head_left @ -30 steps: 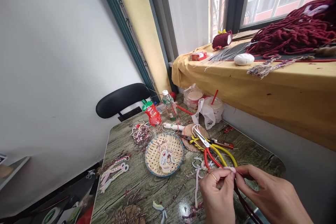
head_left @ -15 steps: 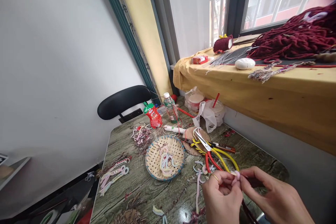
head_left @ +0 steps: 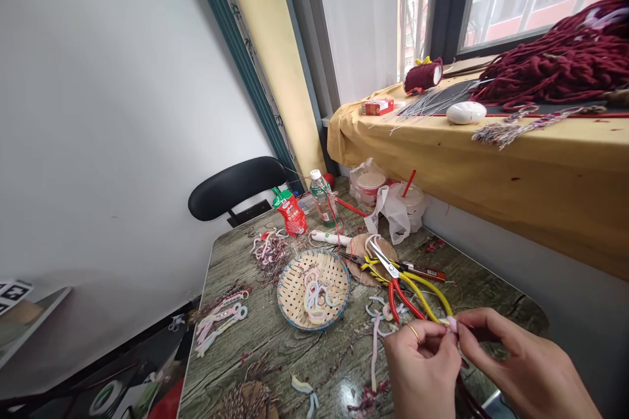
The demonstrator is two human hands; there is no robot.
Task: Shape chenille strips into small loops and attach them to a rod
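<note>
Hands meet at the near edge of a wood-grain tabletop (head_left: 275,353). The left hand (head_left: 422,370), a gold ring on one finger, and the right hand (head_left: 521,373) each close a fingertip grip on one small pale pink fuzzy piece (head_left: 453,324), held between them just above the tabletop, probably so both sides can work it at once. Dark maroon cords (head_left: 466,399) trail down beneath the hands.

Just beyond lie red-handled scissors (head_left: 393,281) across yellow fuzzy wire stems (head_left: 432,288), near enough to reach. Left of these sits a round woven bamboo basket (head_left: 289,288) holding pastel loops, apparently collecting finished pieces. Further back stand a red squeeze pouch (head_left: 293,213) and a clear plastic bottle (head_left: 324,200). Farthest, a yellow-draped window ledge (head_left: 491,157) carries a heap of maroon yarn (head_left: 560,65).
</note>
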